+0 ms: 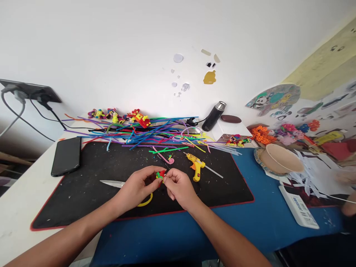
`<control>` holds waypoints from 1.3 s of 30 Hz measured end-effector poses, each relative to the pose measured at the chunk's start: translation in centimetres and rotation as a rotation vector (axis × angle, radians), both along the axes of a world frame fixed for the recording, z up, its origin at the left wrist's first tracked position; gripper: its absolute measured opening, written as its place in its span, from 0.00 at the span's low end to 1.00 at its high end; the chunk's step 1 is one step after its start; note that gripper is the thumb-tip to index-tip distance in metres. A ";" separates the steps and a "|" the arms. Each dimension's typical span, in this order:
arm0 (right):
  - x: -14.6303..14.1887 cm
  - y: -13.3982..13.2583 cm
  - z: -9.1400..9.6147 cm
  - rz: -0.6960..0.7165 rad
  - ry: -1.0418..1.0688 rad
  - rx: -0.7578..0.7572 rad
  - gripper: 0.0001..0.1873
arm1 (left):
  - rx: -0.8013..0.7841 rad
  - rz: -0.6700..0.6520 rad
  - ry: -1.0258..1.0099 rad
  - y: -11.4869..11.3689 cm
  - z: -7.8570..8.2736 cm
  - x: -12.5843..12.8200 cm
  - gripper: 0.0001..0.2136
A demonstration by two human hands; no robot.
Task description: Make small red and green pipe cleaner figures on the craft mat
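Note:
My left hand point(139, 185) and my right hand point(179, 187) meet over the black mat point(83, 185), both pinched on a small red and green pipe-cleaner piece point(160, 174). A yellow pipe-cleaner loop point(146, 202) curves out from under my left hand. A yellow glue gun point(196, 167) lies just right of my right hand. The blade of a pair of scissors point(111, 183) lies left of my left hand.
A heap of coloured pipe cleaners point(147, 133) lies along the mat's far edge, with small finished figures point(119, 116) behind. A black phone point(66, 155) is at left, a dark flask point(213, 116) at the back, a paper bowl point(280, 159) and paper scraps at right.

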State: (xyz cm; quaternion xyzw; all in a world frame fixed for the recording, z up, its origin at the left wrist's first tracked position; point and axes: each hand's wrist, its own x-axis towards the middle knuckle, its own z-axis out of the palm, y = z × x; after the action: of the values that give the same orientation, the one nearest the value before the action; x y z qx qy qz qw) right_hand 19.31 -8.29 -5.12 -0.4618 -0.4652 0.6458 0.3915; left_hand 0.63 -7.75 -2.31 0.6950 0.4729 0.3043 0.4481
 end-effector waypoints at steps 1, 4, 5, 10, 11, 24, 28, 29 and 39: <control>0.0 0.0 0.2 0.000 -0.062 0.031 0.11 | 0.018 -0.005 0.027 0.1 0.3 0.0 0.16; 0.3 -0.1 0.6 0.013 -0.323 0.259 0.08 | 0.026 -0.040 0.103 0.5 1.1 -0.2 0.15; 0.4 -0.1 0.7 0.024 -0.426 0.380 0.07 | -0.013 -0.061 0.118 0.7 1.3 -0.2 0.15; 1.0 -0.2 0.2 0.069 -0.693 0.700 0.07 | -0.367 -0.129 0.013 1.3 0.8 -0.4 0.18; 1.1 -0.2 0.0 0.068 -0.663 0.651 0.07 | -0.389 -0.118 -0.031 1.3 0.5 -0.4 0.19; 1.7 -0.4 -0.8 0.054 0.115 -0.134 0.23 | -0.186 0.045 -0.171 -0.1 -0.7 -0.3 0.24; 1.2 -0.7 -0.7 0.059 0.275 -0.226 0.22 | -0.073 0.007 -0.118 -0.1 -0.9 -0.2 0.20; 1.1 -0.8 -0.8 0.051 0.312 -0.243 0.22 | -0.045 0.000 -0.100 -0.1 -0.9 -0.3 0.18; 0.9 -0.6 -0.5 0.061 0.379 -0.309 0.18 | -0.135 -0.034 -0.167 -0.1 -1.1 -0.3 0.19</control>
State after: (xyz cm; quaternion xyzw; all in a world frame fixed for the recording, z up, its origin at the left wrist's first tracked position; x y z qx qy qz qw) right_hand 20.20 -8.93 -5.59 -0.3724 -0.2928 0.7961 0.3767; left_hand 0.38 -7.89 -3.38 0.6437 0.4414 0.3208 0.5366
